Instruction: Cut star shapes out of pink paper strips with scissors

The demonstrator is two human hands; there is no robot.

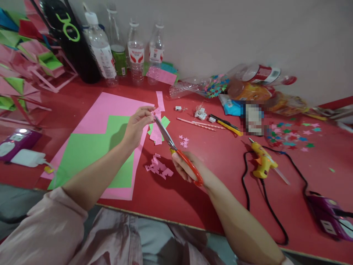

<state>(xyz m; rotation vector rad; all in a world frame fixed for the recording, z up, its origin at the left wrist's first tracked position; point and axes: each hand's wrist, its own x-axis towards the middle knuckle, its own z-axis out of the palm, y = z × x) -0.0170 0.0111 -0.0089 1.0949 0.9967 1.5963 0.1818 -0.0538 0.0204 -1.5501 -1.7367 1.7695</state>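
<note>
My left hand [139,125] pinches a small piece of pink paper [156,112] between thumb and fingertips. In my right hand [186,167] is a pair of scissors [167,138] with orange handles, its blade tips at that paper. Under the blades lie pink and green paper strips [157,135]. Nearer to me is a heap of pink paper scraps [159,167], one with a star-shaped hole. Several small pink paper stars [184,141] sit just right of the blades. Large pink [92,117] and green sheets [93,154] extend beneath my left forearm.
A yellow glue gun [263,160] with a black cord lies right, near a purple power strip [329,217]. Colored stars [292,136] are scattered behind it. Bottles [136,55] line the wall. Folded paper models [24,73] stand left. A cutter knife [227,125] and striped straws [197,124] lie mid-table.
</note>
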